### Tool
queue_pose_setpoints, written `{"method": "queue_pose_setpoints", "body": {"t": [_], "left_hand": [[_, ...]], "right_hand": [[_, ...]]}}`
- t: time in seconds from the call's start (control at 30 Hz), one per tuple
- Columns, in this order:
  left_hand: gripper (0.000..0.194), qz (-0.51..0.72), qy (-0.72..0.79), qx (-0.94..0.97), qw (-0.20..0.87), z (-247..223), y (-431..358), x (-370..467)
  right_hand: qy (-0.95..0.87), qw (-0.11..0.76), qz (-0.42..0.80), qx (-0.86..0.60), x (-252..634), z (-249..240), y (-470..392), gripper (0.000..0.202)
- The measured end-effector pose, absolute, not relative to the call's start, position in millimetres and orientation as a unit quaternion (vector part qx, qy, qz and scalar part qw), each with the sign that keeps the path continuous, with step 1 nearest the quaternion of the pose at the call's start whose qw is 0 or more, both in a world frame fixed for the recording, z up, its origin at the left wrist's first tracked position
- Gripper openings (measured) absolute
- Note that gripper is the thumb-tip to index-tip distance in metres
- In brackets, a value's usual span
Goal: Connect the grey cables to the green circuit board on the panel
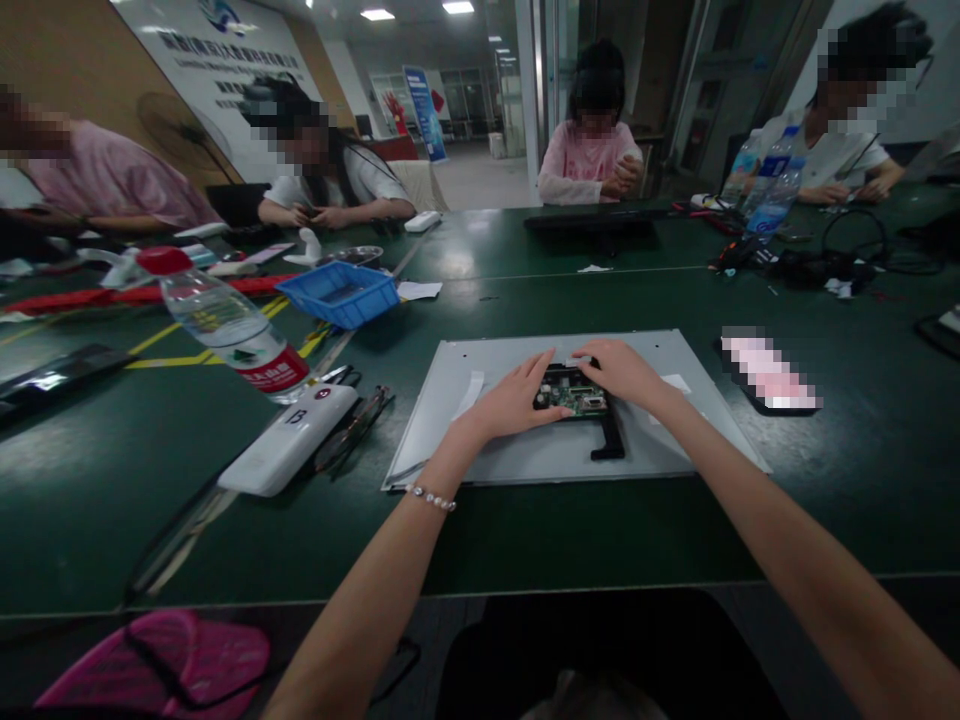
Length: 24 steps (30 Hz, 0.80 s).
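Note:
A green circuit board (581, 398) in a black frame lies on a grey-white flat panel (517, 462) in front of me. My left hand (516, 400) spans the board's left side, thumb on its near edge and fingers stretched to the far edge. At the far right corner, the fingers of my right hand (619, 372) are bent onto the board, close to a small white piece (576, 362). What the right fingertips pinch there is partly hidden. A black L-shaped bracket (611, 440) sticks out towards me from beneath the board.
Left of the panel are a white power bank (289, 440), glasses (356, 430), a water bottle (232, 330) and a blue basket (341, 293). A phone (772, 372) lies to the right. Several people sit across the green table (600, 540); bottles and cables stand far right.

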<state>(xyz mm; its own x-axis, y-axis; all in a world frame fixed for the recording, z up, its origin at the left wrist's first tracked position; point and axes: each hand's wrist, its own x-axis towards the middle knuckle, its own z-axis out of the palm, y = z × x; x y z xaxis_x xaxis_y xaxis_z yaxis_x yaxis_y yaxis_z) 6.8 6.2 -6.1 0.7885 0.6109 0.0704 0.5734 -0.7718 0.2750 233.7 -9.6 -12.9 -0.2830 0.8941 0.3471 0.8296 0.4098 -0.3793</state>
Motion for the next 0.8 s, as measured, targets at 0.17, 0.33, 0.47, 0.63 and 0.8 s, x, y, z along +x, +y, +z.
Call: {"method": "queue_pose_setpoints", "body": {"t": [0.17,0.33,0.47,0.63,0.8], "left_hand": [[0.092,0.080,0.313,0.937,0.134,-4,5,6],[0.091,0.073,0.323,0.933,0.139,-3,5,7],[0.091,0.070,0.321,0.934,0.143,-2,4,7],[0.091,0.074,0.324,0.932,0.145,-1,4,8],[0.090,0.067,0.329,0.930,0.151,0,3,8]], "right_hand": [[-0.762,0.272,0.094,-0.580,267,0,-21,0.028],[-0.718,0.279,0.114,-0.628,305,-21,-40,0.029],[-0.692,0.276,0.159,-0.648,321,-32,-52,0.029],[-0.685,0.245,0.185,-0.661,329,-31,-53,0.030],[-0.687,0.238,0.162,-0.668,329,-34,-50,0.036]]}}
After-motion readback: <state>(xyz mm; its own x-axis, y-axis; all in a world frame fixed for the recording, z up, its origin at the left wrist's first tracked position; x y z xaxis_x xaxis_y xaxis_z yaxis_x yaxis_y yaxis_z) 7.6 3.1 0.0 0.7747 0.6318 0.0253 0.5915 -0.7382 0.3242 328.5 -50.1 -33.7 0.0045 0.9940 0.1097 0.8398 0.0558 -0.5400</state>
